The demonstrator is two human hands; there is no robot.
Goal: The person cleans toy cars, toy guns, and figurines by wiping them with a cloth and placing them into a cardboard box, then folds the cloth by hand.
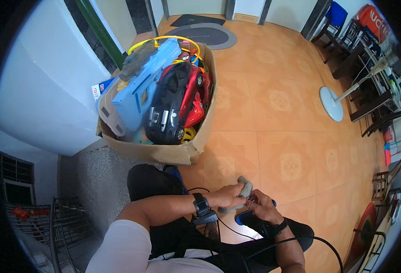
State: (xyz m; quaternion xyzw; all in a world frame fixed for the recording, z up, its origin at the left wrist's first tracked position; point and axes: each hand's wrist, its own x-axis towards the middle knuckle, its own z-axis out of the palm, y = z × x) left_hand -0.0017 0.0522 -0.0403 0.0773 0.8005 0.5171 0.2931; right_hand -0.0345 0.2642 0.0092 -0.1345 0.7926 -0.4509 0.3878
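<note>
My left hand (228, 196) is closed around a soft grey cloth (244, 185), which sticks out above the fingers and hangs out below them. Close against it, my right hand (263, 207) has its fingers bent in a pinch at the cloth's right side. What lies between the fingertips is partly hidden. Both hands are low over my lap, between my knees. In front of them stands a cardboard box (164, 155) full of toys, among them a black and red toy car (173, 102) and a light blue plastic piece (139, 91).
A yellow hoop (175, 37) arches over the box's back. Farther off lies a grey oval mat (209, 36). On the right are a standing fan's round base (331, 103) and dark chairs (337, 27). A black cable (321, 239) runs across my right arm. Orange tiles (278, 100) cover the floor.
</note>
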